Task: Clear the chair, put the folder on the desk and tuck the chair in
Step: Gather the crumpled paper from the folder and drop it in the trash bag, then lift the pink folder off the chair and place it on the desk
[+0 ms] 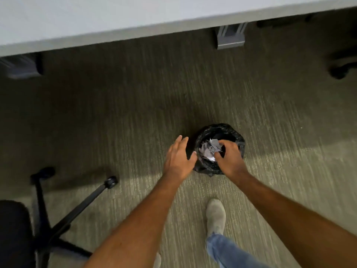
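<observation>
A small bin (220,149), lined with a black bag, stood on the striped carpet (135,113) and serves here as the landmark. Crumpled white paper (209,149) lay inside its mouth. The right hand (230,157) hung over the bin's right rim, fingers curled down beside the paper; whether they pinched it could not be told from where I stood. The left hand (178,157) was just left of the bin, fingers spread and holding nothing, its thumb close to the bag's edge.

Beyond the bin ran the pale edge of the desk (116,22), with a grey bracket (230,38) under it, far right of centre. The chair (29,229) stood well to the bin's near left, only its dark seat and wheeled legs showing. A pale shoe (215,215) and a blue trouser leg (226,252) were on the near side of the bin. The folder was nowhere visible.
</observation>
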{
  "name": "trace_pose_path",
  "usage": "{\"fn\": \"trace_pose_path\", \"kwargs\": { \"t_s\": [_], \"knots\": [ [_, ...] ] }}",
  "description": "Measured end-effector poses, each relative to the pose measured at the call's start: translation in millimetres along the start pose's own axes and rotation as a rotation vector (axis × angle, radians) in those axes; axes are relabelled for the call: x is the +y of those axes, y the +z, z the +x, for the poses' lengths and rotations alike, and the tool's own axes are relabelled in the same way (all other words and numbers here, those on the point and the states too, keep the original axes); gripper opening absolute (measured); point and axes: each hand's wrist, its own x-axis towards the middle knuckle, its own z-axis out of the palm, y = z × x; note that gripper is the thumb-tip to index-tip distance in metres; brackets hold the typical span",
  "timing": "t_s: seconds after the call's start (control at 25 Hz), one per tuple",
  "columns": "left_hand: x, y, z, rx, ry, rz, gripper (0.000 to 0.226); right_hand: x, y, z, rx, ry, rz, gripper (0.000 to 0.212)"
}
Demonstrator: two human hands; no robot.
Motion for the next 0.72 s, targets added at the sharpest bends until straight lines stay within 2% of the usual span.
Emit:
{"fn": "trace_pose_path", "kwargs": {
  "t_s": [0.16,0.36,0.72],
  "knots": [
    [-29,-76,-61,0.133,0.034,0.098,0.068,-79,6,-53,0.027,-0.126,-0.053,0.051],
    [-88,-165,-140,0.231,0.002,0.169,0.069,-171,30,-120,-0.039,-0.309,-0.159,0.051],
    [-174,-313,-322,0.281,-0.154,0.197,0.071,-346,67,-281,-0.161,-0.437,-0.203,0.053]
  ]
}}
